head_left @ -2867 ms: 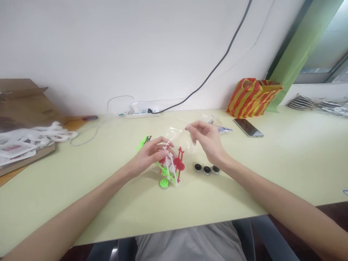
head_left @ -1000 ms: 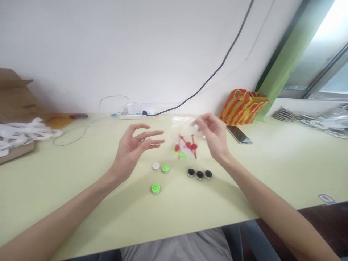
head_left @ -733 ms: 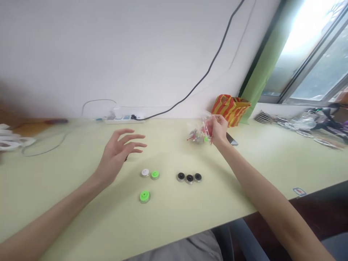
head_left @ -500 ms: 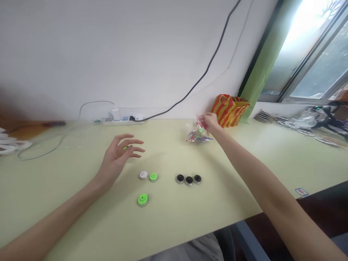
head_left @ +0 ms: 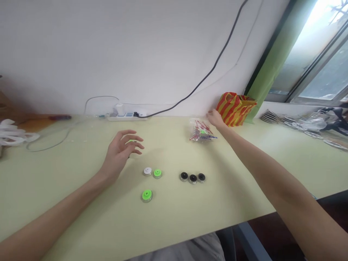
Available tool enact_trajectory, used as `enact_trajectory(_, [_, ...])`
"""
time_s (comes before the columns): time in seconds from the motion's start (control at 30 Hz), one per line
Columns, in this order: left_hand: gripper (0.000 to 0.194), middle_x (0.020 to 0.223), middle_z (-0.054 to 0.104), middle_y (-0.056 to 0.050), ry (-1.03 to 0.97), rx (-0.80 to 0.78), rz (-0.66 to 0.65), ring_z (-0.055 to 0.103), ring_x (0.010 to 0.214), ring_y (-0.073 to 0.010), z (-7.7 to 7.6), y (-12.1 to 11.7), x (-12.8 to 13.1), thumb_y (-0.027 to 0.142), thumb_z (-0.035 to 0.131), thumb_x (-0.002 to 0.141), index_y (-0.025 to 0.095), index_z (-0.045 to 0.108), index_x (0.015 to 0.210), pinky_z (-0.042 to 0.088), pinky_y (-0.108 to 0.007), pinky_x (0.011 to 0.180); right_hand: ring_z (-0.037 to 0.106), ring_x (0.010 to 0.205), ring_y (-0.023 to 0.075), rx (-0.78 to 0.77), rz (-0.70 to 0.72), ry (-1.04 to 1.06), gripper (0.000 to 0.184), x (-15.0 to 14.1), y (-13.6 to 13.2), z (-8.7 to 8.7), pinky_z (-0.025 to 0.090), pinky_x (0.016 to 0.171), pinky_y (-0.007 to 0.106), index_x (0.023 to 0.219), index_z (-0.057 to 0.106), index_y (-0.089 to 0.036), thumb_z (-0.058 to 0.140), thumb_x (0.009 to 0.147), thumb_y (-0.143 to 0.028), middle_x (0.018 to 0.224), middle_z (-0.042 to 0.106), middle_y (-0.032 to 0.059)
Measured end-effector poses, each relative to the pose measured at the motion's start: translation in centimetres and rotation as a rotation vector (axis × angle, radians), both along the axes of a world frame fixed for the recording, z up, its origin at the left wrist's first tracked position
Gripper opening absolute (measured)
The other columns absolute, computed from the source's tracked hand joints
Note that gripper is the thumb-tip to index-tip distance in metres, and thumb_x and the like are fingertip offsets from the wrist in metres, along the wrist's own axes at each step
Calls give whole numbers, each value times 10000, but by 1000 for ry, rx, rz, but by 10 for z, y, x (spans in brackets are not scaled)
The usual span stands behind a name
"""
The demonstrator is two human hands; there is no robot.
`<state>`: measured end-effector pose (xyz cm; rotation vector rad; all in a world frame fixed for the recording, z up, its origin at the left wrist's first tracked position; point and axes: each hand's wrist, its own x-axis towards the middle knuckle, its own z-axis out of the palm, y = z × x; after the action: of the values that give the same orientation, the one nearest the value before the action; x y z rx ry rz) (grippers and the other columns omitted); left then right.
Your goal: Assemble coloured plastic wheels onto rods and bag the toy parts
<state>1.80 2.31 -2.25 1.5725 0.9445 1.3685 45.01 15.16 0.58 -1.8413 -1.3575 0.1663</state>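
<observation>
My left hand (head_left: 121, 152) hovers above the left part of the table with its fingers spread and slightly curled, holding nothing. Bits of green and black pieces (head_left: 132, 140) show behind its fingers. At the back, my right hand (head_left: 215, 119) is off the clear plastic bag (head_left: 201, 130), beside the striped bag; its fingers look loosely apart. Red, green and blue plastic parts show in the clear bag. On the table stand a white-topped wheel-like disc (head_left: 147, 171), a green-topped one (head_left: 157, 173), a larger green one (head_left: 147, 195) and three black-topped ones (head_left: 193, 178) in a row.
A red-and-yellow striped bag (head_left: 236, 108) stands against the wall at the back right. A power strip (head_left: 127, 116) with a black cable (head_left: 198, 85) lies along the wall. White strips (head_left: 16, 132) lie far left, and striped discs (head_left: 269, 116) far right.
My right hand carried the clear bag with the coloured parts to the back right, set it down and let go. My left hand came off the parts and moved left, opening. The view swung right.
</observation>
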Motion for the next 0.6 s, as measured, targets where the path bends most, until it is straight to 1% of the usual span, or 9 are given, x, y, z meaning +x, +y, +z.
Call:
enact_trajectory(0.07, [379, 1079, 711, -47, -4, 1, 3, 707, 865, -224, 0, -1, 1, 319, 715, 878, 261, 584, 1228, 589, -393, 765, 595, 1224, 297, 49, -15, -17, 436, 0, -7, 6, 445, 1049, 396, 1355, 573, -101, 495, 942, -213, 1326, 654, 221])
enact_trajectory(0.13, [374, 1074, 707, -49, 4, 1, 3, 701, 865, -223, 2, -2, 2, 311, 705, 875, 254, 589, 1225, 585, -390, 762, 610, 1159, 284, 111, -12, -30, 451, -4, -20, 10, 463, 1010, 400, 1373, 545, -115, 465, 940, -210, 1250, 669, 195])
enact_trajectory(0.23, [324, 1056, 692, -55, 45, 13, 9, 689, 859, -208, 4, -4, 3, 285, 673, 875, 231, 602, 1186, 579, -371, 760, 619, 1072, 255, 303, 76, -49, 414, -20, -51, 14, 493, 930, 390, 1322, 554, -152, 474, 919, -199, 1179, 665, 157])
enact_trajectory(0.27, [282, 1040, 689, -55, 76, 30, 6, 685, 857, -204, 4, -4, 3, 278, 658, 878, 223, 613, 1150, 575, -363, 759, 622, 1052, 243, 356, 145, -61, 378, -29, -65, 15, 496, 916, 384, 1283, 569, -174, 485, 915, -192, 1167, 668, 139])
enact_trajectory(0.33, [162, 996, 685, -51, 186, 82, -23, 673, 854, -199, 3, -4, 3, 264, 612, 894, 211, 638, 1045, 561, -348, 756, 634, 985, 228, 383, 311, -94, 284, -51, -96, 14, 504, 861, 370, 1185, 597, -202, 491, 923, -180, 1082, 682, 100])
enact_trajectory(0.4, [115, 960, 681, -44, 351, 157, -66, 661, 878, -197, 1, -4, 2, 228, 539, 925, 210, 648, 956, 542, -341, 781, 647, 900, 216, 262, 565, -180, 208, -77, -124, 12, 507, 794, 348, 1148, 607, -219, 493, 974, -209, 995, 691, 66])
enact_trajectory(0.47, [192, 969, 678, -45, 535, 275, -104, 649, 908, -195, -2, -4, 1, 179, 462, 948, 211, 650, 929, 517, -340, 805, 645, 930, 219, 166, 789, -379, 218, -101, -146, 5, 501, 804, 353, 1185, 615, -220, 478, 1017, -207, 1077, 695, 84])
enact_trajectory(0.53, [248, 1017, 679, -58, 722, 428, -152, 639, 919, -196, -5, -4, 0, 139, 415, 958, 208, 651, 933, 491, -343, 807, 615, 1015, 266, 207, 859, -680, 211, -120, -159, -4, 469, 852, 402, 1166, 637, -192, 476, 1030, -179, 1118, 683, 135])
enact_trajectory(0.6, [271, 1045, 676, -75, 865, 542, -214, 632, 901, -196, -5, -5, 0, 129, 394, 973, 201, 654, 940, 474, -344, 786, 592, 1030, 287, 258, 867, -831, 217, -130, -166, -14, 444, 860, 423, 1138, 650, -170, 451, 1054, -181, 1102, 677, 156])
